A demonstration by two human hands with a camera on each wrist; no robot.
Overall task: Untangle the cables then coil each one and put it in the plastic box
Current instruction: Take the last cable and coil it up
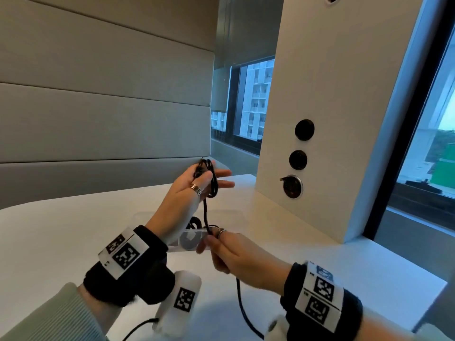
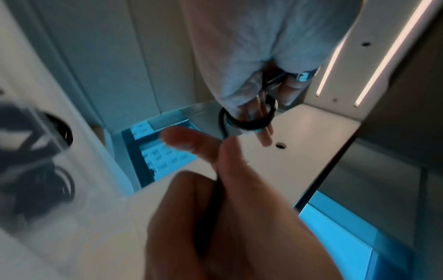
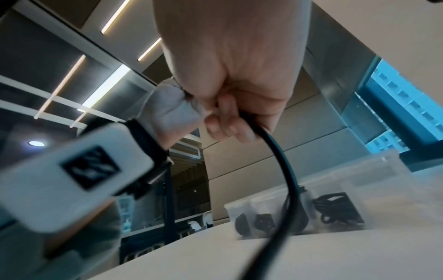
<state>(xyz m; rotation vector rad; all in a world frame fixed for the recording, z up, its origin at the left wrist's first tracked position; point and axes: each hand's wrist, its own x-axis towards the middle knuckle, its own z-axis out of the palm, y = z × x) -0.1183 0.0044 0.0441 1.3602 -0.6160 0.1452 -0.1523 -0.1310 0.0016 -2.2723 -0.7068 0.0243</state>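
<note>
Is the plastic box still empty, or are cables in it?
Not empty: black coiled cables lie inside the clear plastic box.

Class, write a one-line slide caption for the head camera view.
Left hand winds a thin black cable into loops while the right hand feeds it above a clear plastic box.

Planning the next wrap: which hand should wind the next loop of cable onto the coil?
Right. The right hand pinches the loose cable just below the coil; the left hand is busy, coil looped round its fingers.
</note>
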